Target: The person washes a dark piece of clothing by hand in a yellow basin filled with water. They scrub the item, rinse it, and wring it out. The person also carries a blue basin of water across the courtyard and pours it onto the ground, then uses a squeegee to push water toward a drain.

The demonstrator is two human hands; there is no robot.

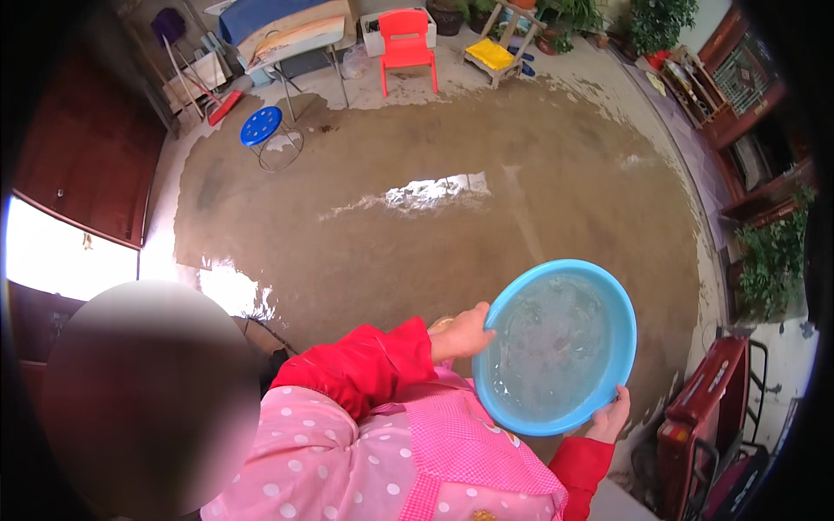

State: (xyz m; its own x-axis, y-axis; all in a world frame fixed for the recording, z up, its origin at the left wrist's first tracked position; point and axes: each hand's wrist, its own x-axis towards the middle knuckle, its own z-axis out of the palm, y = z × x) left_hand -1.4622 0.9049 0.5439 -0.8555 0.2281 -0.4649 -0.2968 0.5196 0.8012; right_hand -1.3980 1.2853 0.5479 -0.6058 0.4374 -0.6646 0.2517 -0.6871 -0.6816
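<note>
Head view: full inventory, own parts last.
Round basin: 1, light blue, centre right
Round stool: 1, blue, upper left
Table: 1, whitish, top left
Plastic chair: 1, red, top
Wooden chair: 1, yellow seat, top
Plants: several, green, top and right
Broom or dustpan: 1, red, top left
Boxy object: 1, red, lower right
Wet floor: 1, brown, centre
Dotted apron: 1, pink, bottom
Sleeves: 2, red, bottom
Left hand: 1, bare, on basin
Right hand: 1, bare, on basin

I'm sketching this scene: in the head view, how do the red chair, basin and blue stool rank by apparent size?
Basin
Red chair
Blue stool
The basin is nearest the camera, so its true size against the others is unsure.
</note>
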